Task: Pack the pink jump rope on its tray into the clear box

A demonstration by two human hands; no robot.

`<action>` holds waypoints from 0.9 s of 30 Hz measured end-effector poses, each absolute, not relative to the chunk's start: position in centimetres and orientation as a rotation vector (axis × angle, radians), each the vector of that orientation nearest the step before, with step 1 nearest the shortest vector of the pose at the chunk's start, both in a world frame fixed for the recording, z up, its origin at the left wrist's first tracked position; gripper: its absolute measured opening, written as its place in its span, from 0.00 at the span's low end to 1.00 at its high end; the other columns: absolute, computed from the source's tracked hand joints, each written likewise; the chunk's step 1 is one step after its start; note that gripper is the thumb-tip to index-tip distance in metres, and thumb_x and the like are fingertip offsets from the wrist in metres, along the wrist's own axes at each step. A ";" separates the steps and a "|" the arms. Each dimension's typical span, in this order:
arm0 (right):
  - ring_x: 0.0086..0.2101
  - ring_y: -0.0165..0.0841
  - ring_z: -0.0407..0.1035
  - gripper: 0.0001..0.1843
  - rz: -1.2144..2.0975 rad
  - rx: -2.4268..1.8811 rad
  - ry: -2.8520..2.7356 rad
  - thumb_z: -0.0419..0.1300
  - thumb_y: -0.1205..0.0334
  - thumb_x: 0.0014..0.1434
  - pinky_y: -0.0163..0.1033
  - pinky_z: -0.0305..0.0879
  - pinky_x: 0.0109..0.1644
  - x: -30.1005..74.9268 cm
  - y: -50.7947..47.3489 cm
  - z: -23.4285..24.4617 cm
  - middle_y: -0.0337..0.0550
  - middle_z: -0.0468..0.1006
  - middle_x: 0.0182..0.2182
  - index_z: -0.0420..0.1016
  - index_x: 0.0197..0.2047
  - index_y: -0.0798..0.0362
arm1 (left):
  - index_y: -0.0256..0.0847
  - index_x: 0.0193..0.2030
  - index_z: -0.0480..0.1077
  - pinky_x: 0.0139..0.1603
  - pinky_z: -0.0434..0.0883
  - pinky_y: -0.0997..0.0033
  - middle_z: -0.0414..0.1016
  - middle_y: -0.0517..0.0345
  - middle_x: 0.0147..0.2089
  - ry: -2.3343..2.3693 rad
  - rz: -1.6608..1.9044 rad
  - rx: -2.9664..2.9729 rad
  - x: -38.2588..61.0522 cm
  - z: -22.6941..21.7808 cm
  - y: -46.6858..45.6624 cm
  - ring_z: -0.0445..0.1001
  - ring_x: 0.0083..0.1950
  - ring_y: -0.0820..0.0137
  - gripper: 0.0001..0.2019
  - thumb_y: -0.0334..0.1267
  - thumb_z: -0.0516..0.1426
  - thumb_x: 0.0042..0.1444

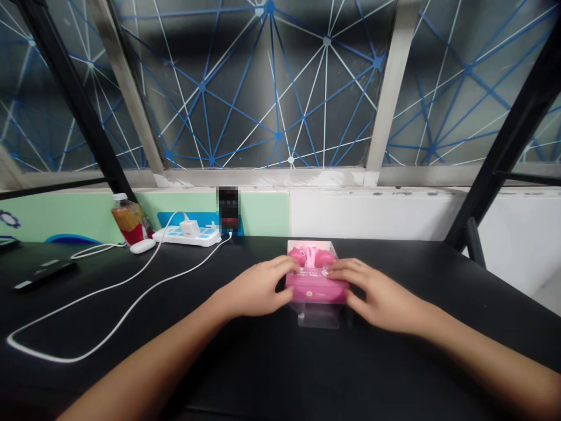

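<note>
Clasped pink box [316, 282] at both ends, middle of counter [263, 368].
Box ends hidden under fingers [287, 264]; label too small to read, contents indistinct. Left hand [258, 287] and right hand [377, 295] each hold one end, grip narrow, fingers over the top, thumbs at front.

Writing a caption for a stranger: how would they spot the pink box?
On the black table, toward its far edge, the left hand and right hand hold the pink box between them. Unlike the white power strip to its left, it is bright pink.
</note>
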State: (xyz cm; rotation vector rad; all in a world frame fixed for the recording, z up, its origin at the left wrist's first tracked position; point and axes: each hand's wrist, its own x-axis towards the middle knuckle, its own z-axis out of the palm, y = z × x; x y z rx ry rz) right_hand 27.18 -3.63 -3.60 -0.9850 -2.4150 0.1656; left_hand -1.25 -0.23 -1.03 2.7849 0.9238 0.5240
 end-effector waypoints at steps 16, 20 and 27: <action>0.60 0.42 0.61 0.15 0.183 -1.025 -2.331 0.57 0.57 0.65 0.54 0.60 0.63 27.7 -3.1 -3.2 0.45 0.69 0.59 0.71 0.55 0.45 | 0.49 0.64 0.60 0.63 0.66 0.60 0.63 0.55 0.65 0.934 0.520 2.729 -1.5 -0.7 -0.3 0.68 0.61 0.62 0.22 0.39 0.53 0.63; 0.57 0.41 0.64 0.13 0.119 -1.045 -2.325 0.53 0.57 0.68 0.53 0.62 0.61 27.7 -2.6 -3.7 0.45 0.72 0.55 0.73 0.52 0.45 | 0.49 0.61 0.64 0.65 0.64 0.61 0.64 0.56 0.65 0.927 0.492 2.730 -1.6 -0.8 0.1 0.66 0.63 0.63 0.18 0.42 0.52 0.66; 0.60 0.43 0.60 0.18 0.209 -1.036 -2.409 0.57 0.56 0.64 0.53 0.60 0.63 27.8 -3.3 -3.0 0.47 0.68 0.59 0.69 0.57 0.45 | 0.47 0.57 0.68 0.64 0.64 0.61 0.66 0.56 0.64 0.937 0.498 2.728 -1.5 -0.5 0.0 0.67 0.63 0.63 0.15 0.44 0.49 0.68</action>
